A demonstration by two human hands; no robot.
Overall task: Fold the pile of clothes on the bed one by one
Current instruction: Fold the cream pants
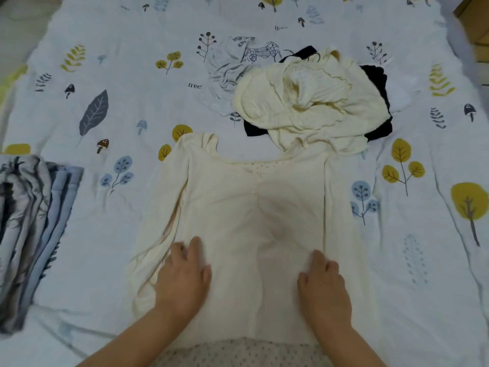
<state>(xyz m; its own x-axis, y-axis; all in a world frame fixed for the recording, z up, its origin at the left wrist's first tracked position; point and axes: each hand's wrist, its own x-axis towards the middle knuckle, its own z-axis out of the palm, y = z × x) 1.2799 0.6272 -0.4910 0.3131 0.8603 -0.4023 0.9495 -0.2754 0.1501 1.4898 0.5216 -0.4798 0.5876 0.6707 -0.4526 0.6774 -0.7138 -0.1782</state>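
A cream long-sleeved top [251,207] lies flat on the bed in front of me, neckline away from me, both sleeves lying along its sides. My left hand [182,276] presses flat on its lower left part with fingers spread. My right hand [324,284] lies flat on its lower right part. Beyond the top sits the pile of clothes [309,102]: a crumpled cream knit on top, black garments [378,83] under it and a light grey printed shirt [238,64] at its left.
The bed sheet [127,83] is white with printed leaves, trees and mushrooms. A folded stack of grey, black and blue patterned fabric [31,229] lies at the left edge. A cardboard box corner [476,25] shows at the top right.
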